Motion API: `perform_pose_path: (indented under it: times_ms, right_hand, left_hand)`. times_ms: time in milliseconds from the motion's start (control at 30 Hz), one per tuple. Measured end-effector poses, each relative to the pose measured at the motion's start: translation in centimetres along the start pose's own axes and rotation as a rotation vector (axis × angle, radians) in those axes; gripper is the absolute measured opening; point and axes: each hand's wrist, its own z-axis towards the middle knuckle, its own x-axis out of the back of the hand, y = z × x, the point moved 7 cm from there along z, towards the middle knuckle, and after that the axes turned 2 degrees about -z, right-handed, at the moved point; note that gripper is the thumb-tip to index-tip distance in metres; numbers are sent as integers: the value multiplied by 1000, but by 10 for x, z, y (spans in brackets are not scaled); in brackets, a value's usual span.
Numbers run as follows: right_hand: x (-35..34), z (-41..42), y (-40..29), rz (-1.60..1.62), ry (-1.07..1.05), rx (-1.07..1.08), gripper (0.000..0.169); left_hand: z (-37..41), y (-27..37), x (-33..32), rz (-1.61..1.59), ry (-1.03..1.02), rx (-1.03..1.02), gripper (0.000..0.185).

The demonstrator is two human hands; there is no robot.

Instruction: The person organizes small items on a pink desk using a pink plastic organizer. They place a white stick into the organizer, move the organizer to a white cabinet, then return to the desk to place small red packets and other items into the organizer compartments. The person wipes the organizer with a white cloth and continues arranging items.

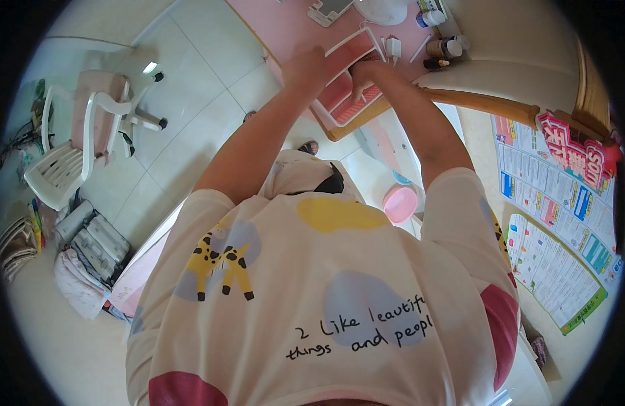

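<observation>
A pink storage basket with white rims and several compartments stands at the near corner of a pink-topped desk. My left hand is curled at the basket's left side and covers part of its rim there. Inside the basket, on its right side, is my right hand, reaching down with the thumb towards me. Its fingertips are hidden, along with whatever they may touch. Something dark and patterned lies in the compartment beside that hand.
Right of the basket lie a white charger plug and a white stick. Bottles line the wall. A white lamp base stands behind. Below are a pink basin and, to the left, a wheeled chair.
</observation>
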Motion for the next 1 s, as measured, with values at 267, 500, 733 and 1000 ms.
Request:
perform_pose_path:
  times_ms: [267,500,733,1000]
  right_hand:
    - [27,-56,-25,-160,554,61,60]
    - [19,-151,11,471,1081,-45,45]
    - [-67,-200,34,1153,1323,-441,40]
    - [-69,-169,-43,634,1279,-357,30]
  left_hand:
    - [2,0,2,-2,-37,25,17]
    - [3,3,0,23,-75,25,19]
    - [3,3,0,33,-103,4,20]
    - [3,4,0,30,-71,-71,20]
